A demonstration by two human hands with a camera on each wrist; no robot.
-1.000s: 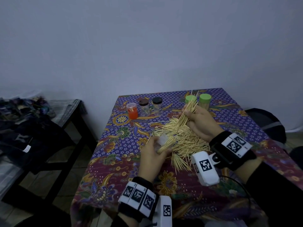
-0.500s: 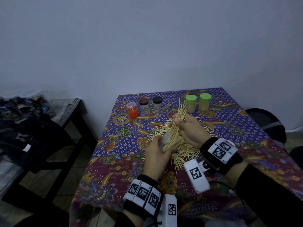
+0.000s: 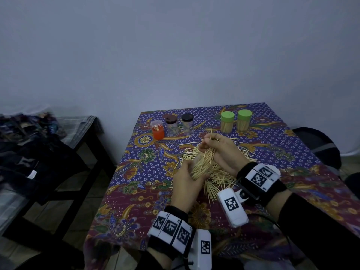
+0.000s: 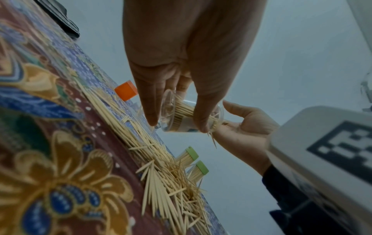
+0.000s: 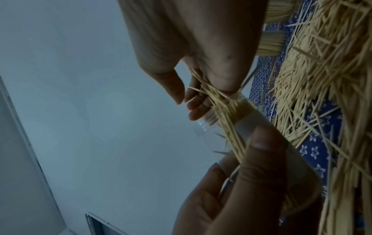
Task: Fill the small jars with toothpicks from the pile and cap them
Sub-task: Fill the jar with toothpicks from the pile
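Over the table's near-middle, left hand (image 3: 186, 185) grips a clear jar (image 4: 189, 117) tilted on its side, thumb & fingers round it. Right hand (image 3: 222, 151) pinches a toothpick bundle (image 3: 202, 162) w/ tips already in the jar mouth. Risk: bundle looks splayed, so strays may catch the rim & drop back onto the pile (image 3: 218, 178) just below; jar's tilt could let loaded ones slide out. Toward the far edge stand two green-capped jars (image 3: 234, 121), full; far-left an orange jar (image 3: 157, 130) & two dark-capped jars (image 3: 180, 124).
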